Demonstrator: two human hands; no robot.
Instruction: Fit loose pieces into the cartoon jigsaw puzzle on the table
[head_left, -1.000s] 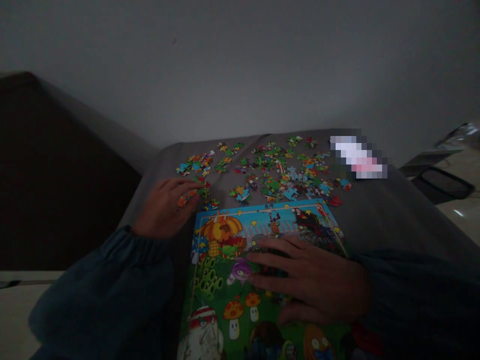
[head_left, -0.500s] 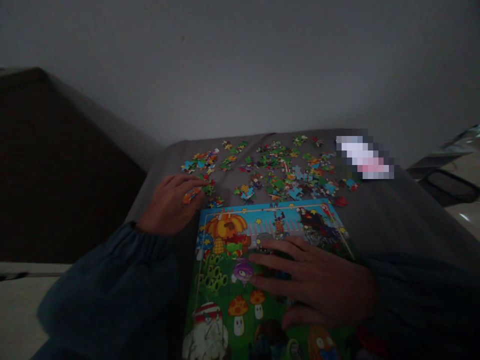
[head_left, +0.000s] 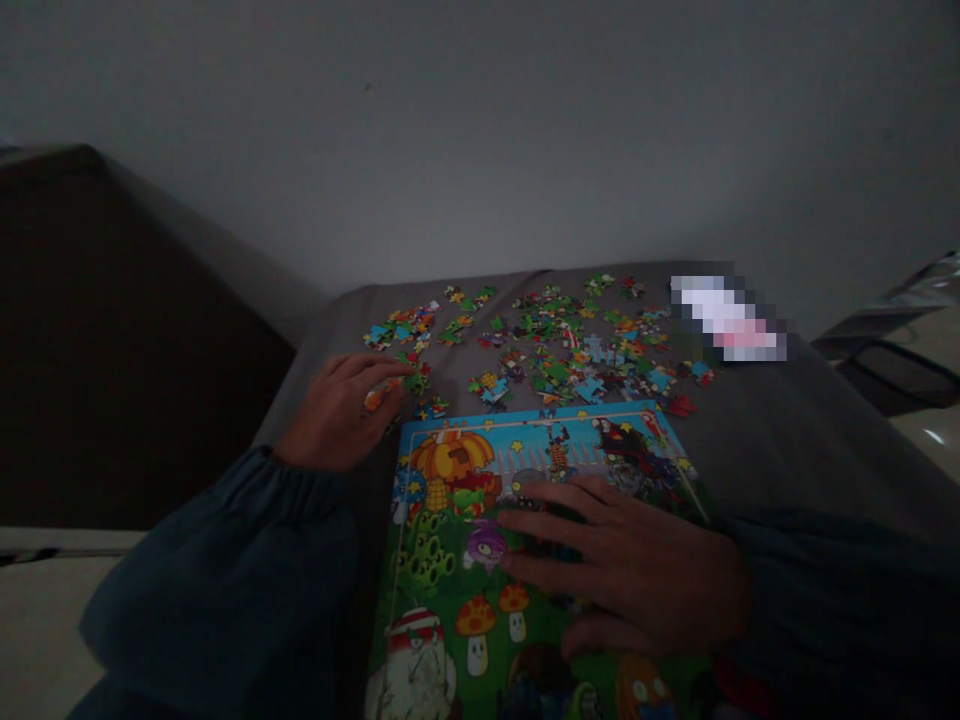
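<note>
My left hand point(head_left: 341, 408) rests on the grey cloth at the left, fingers stretched forward and slightly bent. Its fingertips reach a green puzzle piece point(head_left: 417, 380), and an orange puzzle piece point(head_left: 381, 396) shows between index finger and thumb. Spread flat, my right hand point(head_left: 622, 560) lies on a colourful cartoon picture board point(head_left: 450, 545) that shows a pumpkin, mushrooms and other figures. The hand covers the board's middle right. Loose jigsaw pieces point(head_left: 551, 325) lie scattered just beyond the board's top edge.
A grey cloth-covered surface point(head_left: 757, 440) carries the pieces and board and meets a pale wall point(head_left: 480, 140). At the back right lies a pixelated, pale and pink item point(head_left: 727, 315). A dark panel point(head_left: 135, 350) stands on the left; a dark-framed object point(head_left: 900, 370) is at the right edge.
Both hands keep nearly the same places. The whole view has shifted very slightly.
</note>
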